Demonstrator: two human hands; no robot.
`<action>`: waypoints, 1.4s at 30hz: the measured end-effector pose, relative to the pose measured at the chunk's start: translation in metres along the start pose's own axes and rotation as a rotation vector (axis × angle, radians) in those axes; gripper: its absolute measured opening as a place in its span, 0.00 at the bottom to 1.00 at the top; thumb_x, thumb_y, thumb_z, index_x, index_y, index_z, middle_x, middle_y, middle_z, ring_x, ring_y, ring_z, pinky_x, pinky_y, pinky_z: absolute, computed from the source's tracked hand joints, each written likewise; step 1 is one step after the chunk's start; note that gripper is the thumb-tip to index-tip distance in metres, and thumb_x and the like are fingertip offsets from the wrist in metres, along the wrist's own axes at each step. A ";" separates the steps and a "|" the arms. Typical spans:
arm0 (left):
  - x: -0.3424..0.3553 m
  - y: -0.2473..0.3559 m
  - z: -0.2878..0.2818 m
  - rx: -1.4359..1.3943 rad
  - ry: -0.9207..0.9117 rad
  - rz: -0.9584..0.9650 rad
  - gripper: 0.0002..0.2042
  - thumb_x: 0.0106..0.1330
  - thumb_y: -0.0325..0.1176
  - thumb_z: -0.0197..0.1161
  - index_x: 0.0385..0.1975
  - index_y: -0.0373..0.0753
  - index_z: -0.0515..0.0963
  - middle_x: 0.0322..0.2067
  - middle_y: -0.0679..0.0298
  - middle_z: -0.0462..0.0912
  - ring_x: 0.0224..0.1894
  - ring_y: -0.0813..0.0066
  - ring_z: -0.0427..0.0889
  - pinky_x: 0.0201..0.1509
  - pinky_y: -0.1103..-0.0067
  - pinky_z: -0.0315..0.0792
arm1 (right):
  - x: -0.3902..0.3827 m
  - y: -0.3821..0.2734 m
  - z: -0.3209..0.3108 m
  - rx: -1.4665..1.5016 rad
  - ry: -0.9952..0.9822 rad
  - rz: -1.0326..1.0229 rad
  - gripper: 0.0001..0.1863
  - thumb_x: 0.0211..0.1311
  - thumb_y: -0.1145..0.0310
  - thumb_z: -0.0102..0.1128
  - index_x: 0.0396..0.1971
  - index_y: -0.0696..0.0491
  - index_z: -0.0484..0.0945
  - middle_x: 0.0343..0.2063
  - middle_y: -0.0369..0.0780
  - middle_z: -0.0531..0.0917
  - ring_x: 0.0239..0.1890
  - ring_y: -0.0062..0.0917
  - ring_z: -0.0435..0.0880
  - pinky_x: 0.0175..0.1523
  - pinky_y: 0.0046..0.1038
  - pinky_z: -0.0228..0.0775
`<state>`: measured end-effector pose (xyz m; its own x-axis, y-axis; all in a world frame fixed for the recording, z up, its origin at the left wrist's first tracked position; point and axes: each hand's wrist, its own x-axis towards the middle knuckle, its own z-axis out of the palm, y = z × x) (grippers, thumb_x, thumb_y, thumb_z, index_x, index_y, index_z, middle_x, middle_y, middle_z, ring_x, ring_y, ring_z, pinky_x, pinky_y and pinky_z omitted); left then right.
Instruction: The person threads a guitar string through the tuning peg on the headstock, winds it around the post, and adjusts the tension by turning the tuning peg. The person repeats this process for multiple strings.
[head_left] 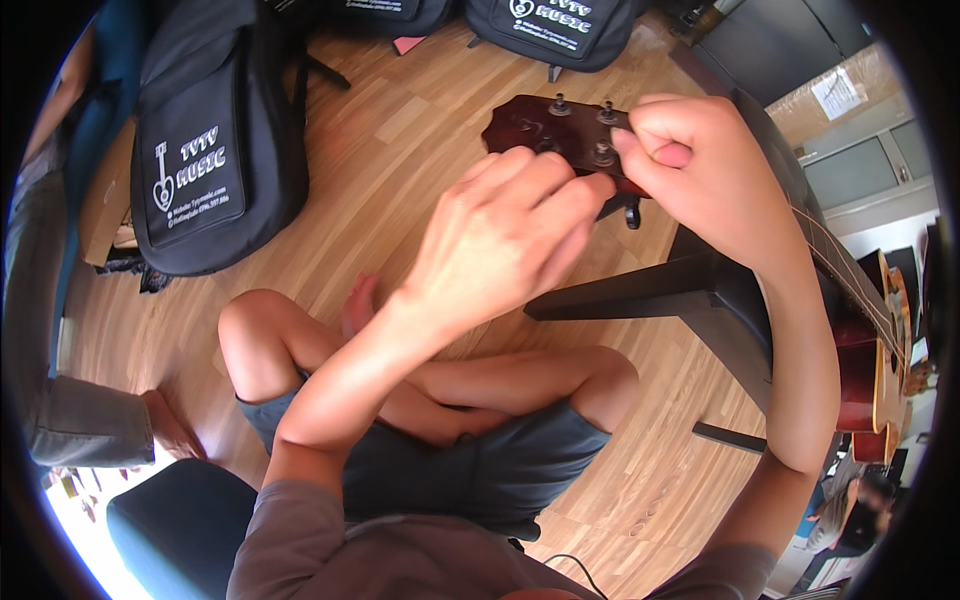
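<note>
A dark red-brown instrument headstock (523, 122) with several metal posts and a black tuner button is held up at the top centre. My left hand (505, 225) is at its lower left, fingers curled over the underside, hiding what they grip. My right hand (690, 165) is closed at the headstock's right, thumb and forefinger pressed beside the posts; what is pinched is too small to make out. Loose-looking strings (840, 262) run down behind my right forearm toward a red guitar body (855, 380) at the right.
Black padded instrument bags (230, 120) lie at upper left and top. A black angular stand or bench (640, 300) stands beside my crossed legs. Another person's jeans leg and bare foot (170, 425) are at left. Cardboard (790, 100) and a further person (850, 505) appear at right.
</note>
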<state>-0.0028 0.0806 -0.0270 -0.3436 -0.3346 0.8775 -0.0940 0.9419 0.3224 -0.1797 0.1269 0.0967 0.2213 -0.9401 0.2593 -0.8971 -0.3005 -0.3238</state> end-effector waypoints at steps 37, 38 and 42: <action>0.024 -0.003 -0.015 -0.249 -0.084 -0.235 0.26 0.59 0.25 0.69 0.60 0.43 0.79 0.41 0.68 0.88 0.34 0.71 0.75 0.41 0.75 0.75 | -0.003 -0.004 -0.005 -0.042 -0.088 0.131 0.23 0.68 0.74 0.61 0.20 0.55 0.54 0.18 0.31 0.55 0.23 0.16 0.56 0.27 0.27 0.54; 0.025 -0.004 -0.014 -0.254 -0.078 -0.239 0.27 0.58 0.24 0.70 0.60 0.44 0.79 0.40 0.71 0.88 0.32 0.75 0.72 0.40 0.77 0.73 | -0.004 -0.005 -0.002 -0.026 -0.077 0.145 0.23 0.68 0.74 0.61 0.20 0.55 0.55 0.18 0.31 0.55 0.23 0.16 0.56 0.27 0.27 0.54; 0.024 -0.005 -0.016 -0.224 -0.085 -0.204 0.27 0.57 0.24 0.70 0.60 0.45 0.79 0.40 0.71 0.88 0.32 0.74 0.72 0.40 0.77 0.73 | -0.003 -0.008 0.000 0.004 -0.074 0.206 0.23 0.68 0.74 0.61 0.20 0.55 0.55 0.17 0.31 0.55 0.22 0.16 0.55 0.27 0.27 0.53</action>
<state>0.0039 0.0670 -0.0016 -0.4165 -0.5038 0.7567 0.0358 0.8227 0.5674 -0.1735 0.1325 0.0984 0.0616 -0.9909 0.1196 -0.9246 -0.1017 -0.3670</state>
